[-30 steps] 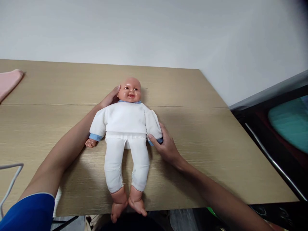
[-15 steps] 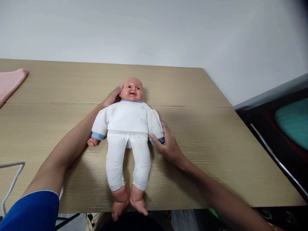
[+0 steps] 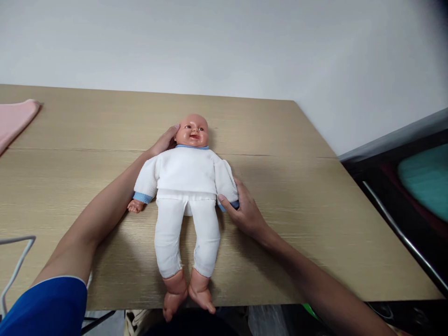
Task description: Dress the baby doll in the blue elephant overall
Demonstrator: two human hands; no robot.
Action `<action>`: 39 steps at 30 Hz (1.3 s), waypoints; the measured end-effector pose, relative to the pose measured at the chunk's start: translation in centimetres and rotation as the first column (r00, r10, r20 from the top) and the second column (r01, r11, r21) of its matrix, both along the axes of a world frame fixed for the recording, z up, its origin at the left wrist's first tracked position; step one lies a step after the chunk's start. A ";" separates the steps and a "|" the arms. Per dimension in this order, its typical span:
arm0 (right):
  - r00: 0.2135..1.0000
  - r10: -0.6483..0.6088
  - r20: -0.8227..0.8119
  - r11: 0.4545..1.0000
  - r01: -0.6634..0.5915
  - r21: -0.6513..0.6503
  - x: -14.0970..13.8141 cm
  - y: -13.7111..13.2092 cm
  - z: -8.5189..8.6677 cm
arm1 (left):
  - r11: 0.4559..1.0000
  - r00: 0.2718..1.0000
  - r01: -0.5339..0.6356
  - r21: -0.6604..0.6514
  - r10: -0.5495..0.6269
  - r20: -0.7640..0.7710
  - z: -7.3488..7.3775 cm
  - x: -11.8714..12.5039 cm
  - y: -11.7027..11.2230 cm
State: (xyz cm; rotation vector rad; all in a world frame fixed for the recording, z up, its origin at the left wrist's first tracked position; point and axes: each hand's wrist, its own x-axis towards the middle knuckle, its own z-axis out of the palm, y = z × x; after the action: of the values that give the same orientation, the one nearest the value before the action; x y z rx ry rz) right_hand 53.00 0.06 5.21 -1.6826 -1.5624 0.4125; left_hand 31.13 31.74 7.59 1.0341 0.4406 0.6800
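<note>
A baby doll [image 3: 187, 186] in a white top with blue cuffs and white trousers lies face up on the wooden table [image 3: 297, 196], its bare feet hanging over the near edge. My left hand [image 3: 163, 142] cups the side of the doll's head, fingers curved against it. My right hand [image 3: 245, 210] is closed round the blue cuff of the doll's sleeve on the right, thumb on top.
A pink cloth [image 3: 16, 121] lies at the table's far left. A white wire hanger [image 3: 16, 268] pokes in at the near left edge. A dark stand with a teal object [image 3: 425, 179] and a metal rail [image 3: 402, 235] is to the right. A white wall is behind.
Almost nothing has changed. Both hands keep the same hold on the doll; the view has shifted slightly.
</note>
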 end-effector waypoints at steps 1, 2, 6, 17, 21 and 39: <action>1.000 0.001 0.005 1.000 -0.001 0.002 0.0 0.0 0.0 | 1.000 1.000 0.008 -0.001 -0.008 0.004 0.0 0.0 0.0; 1.000 0.000 0.009 1.000 0.000 0.002 0.0 0.0 0.1 | 1.000 1.000 0.018 -0.002 -0.018 0.004 0.1 0.0 -0.1; 1.000 0.000 0.011 1.000 0.000 -0.006 0.0 0.1 0.1 | 0.999 0.998 0.051 -0.003 -0.051 -0.025 0.5 -0.1 -0.3; 1.000 0.006 0.008 1.000 -0.007 0.010 0.4 0.7 0.0 | 0.999 0.992 0.044 -0.028 -0.047 -0.117 0.9 0.0 -0.5; 1.000 0.006 0.017 0.999 -0.006 0.032 0.7 1.0 -0.2 | 0.999 0.985 0.043 0.016 -0.040 -0.167 1.4 -0.7 -0.4; 0.976 -0.179 0.123 0.962 0.148 0.229 0.2 3.1 -0.3 | 0.418 0.865 0.047 0.907 0.437 -0.246 11.2 -3.4 -22.3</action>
State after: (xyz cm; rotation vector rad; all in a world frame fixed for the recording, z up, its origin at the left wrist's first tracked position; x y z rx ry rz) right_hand 53.23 3.20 4.86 -1.6825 -1.4949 0.0323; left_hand 27.77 9.39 18.79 2.2621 0.6352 0.9230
